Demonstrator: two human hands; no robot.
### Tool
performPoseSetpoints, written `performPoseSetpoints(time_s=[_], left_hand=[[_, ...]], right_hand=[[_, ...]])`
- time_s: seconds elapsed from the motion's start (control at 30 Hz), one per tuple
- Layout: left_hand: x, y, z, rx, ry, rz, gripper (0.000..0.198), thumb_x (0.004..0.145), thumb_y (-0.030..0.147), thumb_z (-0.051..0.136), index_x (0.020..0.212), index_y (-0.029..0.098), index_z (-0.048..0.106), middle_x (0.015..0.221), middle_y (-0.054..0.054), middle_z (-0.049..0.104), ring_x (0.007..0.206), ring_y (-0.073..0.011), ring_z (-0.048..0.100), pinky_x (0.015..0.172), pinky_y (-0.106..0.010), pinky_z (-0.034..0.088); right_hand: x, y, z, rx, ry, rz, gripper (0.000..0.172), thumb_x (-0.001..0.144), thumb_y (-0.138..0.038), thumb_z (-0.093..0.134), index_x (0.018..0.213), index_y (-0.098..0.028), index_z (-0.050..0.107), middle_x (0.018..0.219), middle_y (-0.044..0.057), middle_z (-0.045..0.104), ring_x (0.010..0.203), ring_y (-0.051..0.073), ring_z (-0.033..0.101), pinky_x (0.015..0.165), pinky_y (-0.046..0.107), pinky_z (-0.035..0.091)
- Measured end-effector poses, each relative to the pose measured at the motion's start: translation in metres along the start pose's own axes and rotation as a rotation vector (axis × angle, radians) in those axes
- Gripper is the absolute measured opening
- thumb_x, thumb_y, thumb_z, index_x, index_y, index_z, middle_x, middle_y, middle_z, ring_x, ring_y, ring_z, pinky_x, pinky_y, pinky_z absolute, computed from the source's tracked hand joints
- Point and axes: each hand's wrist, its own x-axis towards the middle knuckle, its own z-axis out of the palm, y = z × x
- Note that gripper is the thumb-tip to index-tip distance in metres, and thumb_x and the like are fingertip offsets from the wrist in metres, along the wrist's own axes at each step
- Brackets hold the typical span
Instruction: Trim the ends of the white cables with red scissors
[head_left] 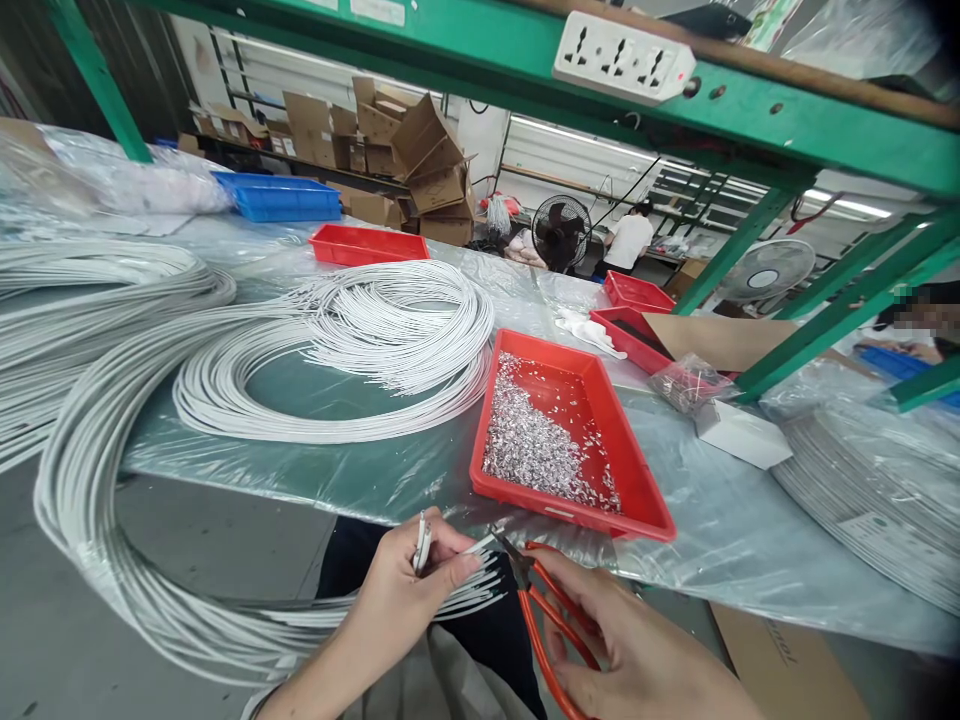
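My left hand [420, 575] pinches a white cable [480, 545] near its end, and other short cable ends poke up between its fingers. Below and beside it, a bundle of white cables [172, 610] runs off the table edge, its tips fanned out under my fingers. My right hand [622, 640] is wrapped round orange-handled pliers [551, 640], whose dark jaws are at the tip of the held cable. Just beyond, a red tray [637, 480] holds a heap of small silvery metal pieces [532, 445].
Coiled white cables [337, 430] lie on the plastic-covered table [247, 470]. Behind are a blue tray [281, 198] and a red tray [367, 245]. At right are a white box [742, 435] and green frame posts. A person in white [630, 240] is in the background.
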Motion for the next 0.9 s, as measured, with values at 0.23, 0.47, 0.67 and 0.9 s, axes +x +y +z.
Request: performPoseSetpoints(time_s=[0.23,0.47,0.67,0.9], left_hand=[[-0.001,-0.004,0.000,-0.041,0.015,-0.022,0.013,0.067,0.025,0.068,0.061,0.014,0.064,0.051,0.005,0.044,0.046,-0.0085,0.039,0.047,-0.022,0.029],[0.000,-0.010,-0.008,-0.289,-0.278,-0.230,0.038,0.070,0.050,0.064,0.066,0.013,0.061,0.044,0.003,0.054,0.036,-0.0099,0.050,0.039,-0.019,0.028],[-0.002,-0.005,-0.017,-0.502,-0.552,-0.423,0.039,0.072,0.052,0.061,0.063,0.014,0.056,0.038,0.009,0.038,0.030,-0.0092,0.051,0.034,-0.017,0.024],[-0.004,-0.003,-0.008,-0.238,-0.429,-0.280,0.040,0.078,0.054,0.052,0.070,0.015,0.057,0.041,0.010,0.038,0.028,-0.0036,0.031,0.035,-0.018,0.018]], right_hand=[[-0.002,0.011,-0.002,-0.097,-0.029,-0.084,0.054,0.084,-0.023,0.048,0.135,-0.027,0.031,0.112,0.011,0.058,0.102,0.026,0.054,0.083,0.040,0.047],[-0.001,0.008,-0.009,-0.155,-0.077,-0.137,0.052,0.084,-0.022,0.048,0.133,-0.027,0.034,0.106,0.010,0.060,0.092,0.025,0.057,0.077,0.038,0.048],[-0.001,0.005,-0.015,-0.151,-0.101,-0.107,0.042,0.081,-0.020,0.051,0.123,-0.026,0.049,0.085,0.005,0.059,0.074,0.022,0.053,0.064,0.031,0.044],[0.036,0.001,0.015,0.631,0.186,-0.111,0.024,0.074,-0.031,0.064,0.093,-0.015,0.062,0.047,-0.010,0.036,0.040,0.007,0.027,0.040,0.021,0.019]])
